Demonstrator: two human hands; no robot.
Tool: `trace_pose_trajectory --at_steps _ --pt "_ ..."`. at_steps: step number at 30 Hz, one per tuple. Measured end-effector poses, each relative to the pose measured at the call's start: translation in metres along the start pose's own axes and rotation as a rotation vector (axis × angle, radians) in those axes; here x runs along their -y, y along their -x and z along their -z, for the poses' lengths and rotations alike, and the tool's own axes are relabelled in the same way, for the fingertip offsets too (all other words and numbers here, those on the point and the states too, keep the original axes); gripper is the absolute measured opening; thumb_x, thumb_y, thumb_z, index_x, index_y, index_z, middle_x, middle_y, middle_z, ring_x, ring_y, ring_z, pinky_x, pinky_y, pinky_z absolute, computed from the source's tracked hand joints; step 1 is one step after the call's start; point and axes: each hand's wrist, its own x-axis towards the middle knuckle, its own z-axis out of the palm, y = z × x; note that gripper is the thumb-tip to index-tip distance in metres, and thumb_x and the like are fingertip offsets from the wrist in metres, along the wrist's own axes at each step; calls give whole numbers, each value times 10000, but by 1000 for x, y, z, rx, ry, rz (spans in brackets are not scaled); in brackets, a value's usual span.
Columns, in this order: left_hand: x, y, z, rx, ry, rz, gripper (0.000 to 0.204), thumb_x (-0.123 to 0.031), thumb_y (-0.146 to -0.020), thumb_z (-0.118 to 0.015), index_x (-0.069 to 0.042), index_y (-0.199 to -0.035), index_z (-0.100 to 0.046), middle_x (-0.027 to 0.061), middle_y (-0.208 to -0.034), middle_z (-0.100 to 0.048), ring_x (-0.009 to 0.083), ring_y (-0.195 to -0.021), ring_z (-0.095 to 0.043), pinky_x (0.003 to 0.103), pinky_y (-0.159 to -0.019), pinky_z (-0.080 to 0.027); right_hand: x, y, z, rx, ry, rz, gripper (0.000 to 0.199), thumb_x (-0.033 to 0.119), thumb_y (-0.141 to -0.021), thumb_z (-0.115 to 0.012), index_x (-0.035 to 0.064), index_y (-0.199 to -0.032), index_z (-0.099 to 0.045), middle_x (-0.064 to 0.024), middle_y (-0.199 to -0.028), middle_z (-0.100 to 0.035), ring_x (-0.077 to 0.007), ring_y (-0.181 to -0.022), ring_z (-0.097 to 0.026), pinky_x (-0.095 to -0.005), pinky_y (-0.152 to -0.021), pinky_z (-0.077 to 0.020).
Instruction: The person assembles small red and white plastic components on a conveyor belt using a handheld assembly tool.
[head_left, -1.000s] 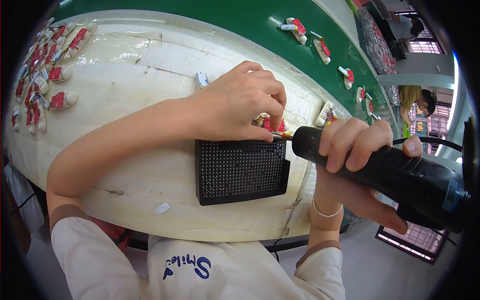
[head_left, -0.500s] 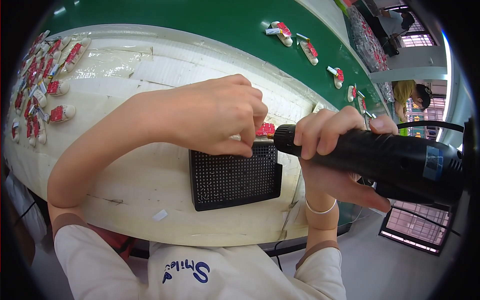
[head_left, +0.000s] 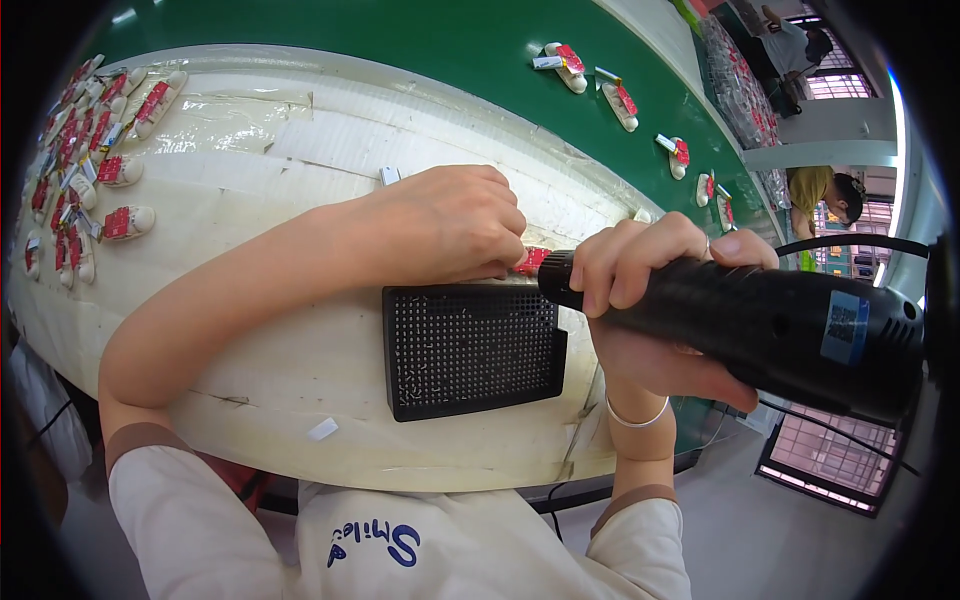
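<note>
Right hand [head_left: 640,258], right of centre: fingers wrapped firmly around a black power screwdriver [head_left: 770,325], its ribbed collar pointing left toward mid-frame, its body reaching the right edge. Left hand [head_left: 465,225], centre: fingers curled and drawn together, tips turned down and mostly hidden; cannot tell whether they grip anything. The two hands are near each other but apart.

Red-and-cream part [head_left: 533,261] lies at centre, between left fingers and collar, partly covered; contact with the tool tip cannot be made out. Just below it, a black perforated tray [head_left: 480,411] sits on the pale worktable [head_left: 270,350], small light bits in its holes. Similar red-and-cream pieces cluster at left; more lie spaced along a green surface [head_left: 400,25], upper right.
</note>
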Motion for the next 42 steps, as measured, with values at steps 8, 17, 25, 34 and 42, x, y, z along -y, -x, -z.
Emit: trace_pose_trajectory --at_steps 8,17,25,34,42 --pt "0 2 0 -12 14 38 113 -105 -692 -673 -41 -735 -590 71 -750 -585 259 -771 -568 359 -708 -476 8 -3 -1 44 -11 45 870 811 -637 -439 142 -1177 -306 -77 -689 -465 -192 -485 -486 -320 -492 -447" --pt "-3 -1 11 110 112 188 165 -116 -679 -685 -52 -805 -599 67 -822 -605 257 -851 -563 348 -755 -463 15 8 -2 64 -102 -57 834 794 -655 -465 146 -1155 -311 -46 -682 -457 -167 -485 -489 -309 -479 -435" --pt "-6 3 9 96 85 139 211 -124 -686 -684 -72 -884 -631 71 -945 -618 259 -924 -558 358 -816 -456 12 12 -6 28 -107 -70 816 797 -658 -445 156 -1141 -301 -50 -680 -459 -174 -482 -490 -314 -485 -445" --pt "-4 2 4 51 29 73 166 -125 -707 -672 -73 -860 -636 67 -903 -626 248 -886 -574 349 -783 -471 19 11 -7 9 -67 -60 838 798 -640 -470 151 -1150 -316 -46 -676 -454 -168 -480 -483 -308 -482 -435" --pt "-4 6 -2 11 -13 49 103 -125 -750 -647 -46 -813 -629 57 -826 -629 229 -766 -595 331 -678 -493 9 -3 15 -19 -33 59 903 831 -627 -436 142 -1202 -337 -53 -711 -455 -159 -508 -469 -312 -490 -416"
